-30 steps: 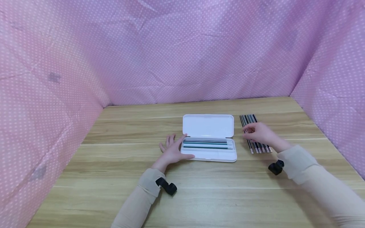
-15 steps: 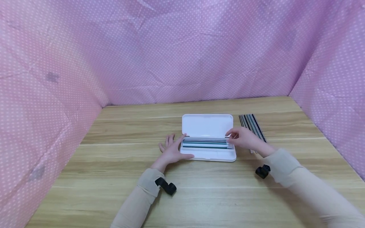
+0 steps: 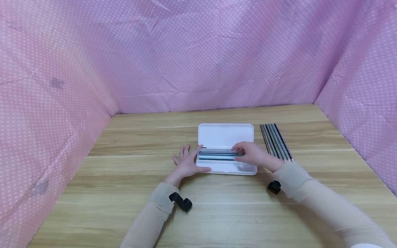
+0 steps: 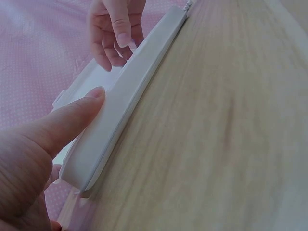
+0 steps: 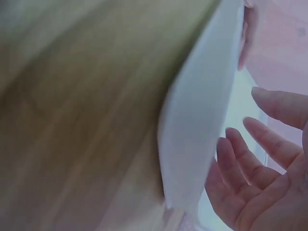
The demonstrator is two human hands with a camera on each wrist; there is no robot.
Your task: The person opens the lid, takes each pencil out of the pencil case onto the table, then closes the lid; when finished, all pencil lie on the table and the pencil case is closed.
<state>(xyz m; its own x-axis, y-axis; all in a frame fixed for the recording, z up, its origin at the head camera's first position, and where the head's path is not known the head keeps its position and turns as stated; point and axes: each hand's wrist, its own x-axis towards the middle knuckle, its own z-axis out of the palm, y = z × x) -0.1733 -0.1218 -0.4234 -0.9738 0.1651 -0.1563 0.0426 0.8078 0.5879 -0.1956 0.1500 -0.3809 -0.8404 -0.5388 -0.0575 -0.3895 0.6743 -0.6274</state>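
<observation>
A white pencil case (image 3: pixel 225 135) lies with its lid folded back in the head view, a few dark pencils (image 3: pixel 217 159) lengthwise inside. My left hand (image 3: pixel 187 167) grips its left end, thumb at the front wall and index finger by the hinge side; in the left wrist view the thumb (image 4: pixel 77 113) presses the white wall. Over the case's right half hovers my right hand (image 3: pixel 252 154), covering the right ends of the pencils. Its fingers (image 5: pixel 250 163) are spread and loosely bent in the right wrist view, with nothing visible between them. Whether they touch a pencil is hidden.
Several loose pencils (image 3: pixel 274 139) lie side by side right of the case, their lower ends partly behind my right forearm. The wooden table (image 3: pixel 139 148) meets pink dotted cloth (image 3: pixel 198 62) at the back and sides.
My right hand has moved left from above the loose pencils, past the case's right edge, to over the pencils inside. The left hand stays at the case's left end.
</observation>
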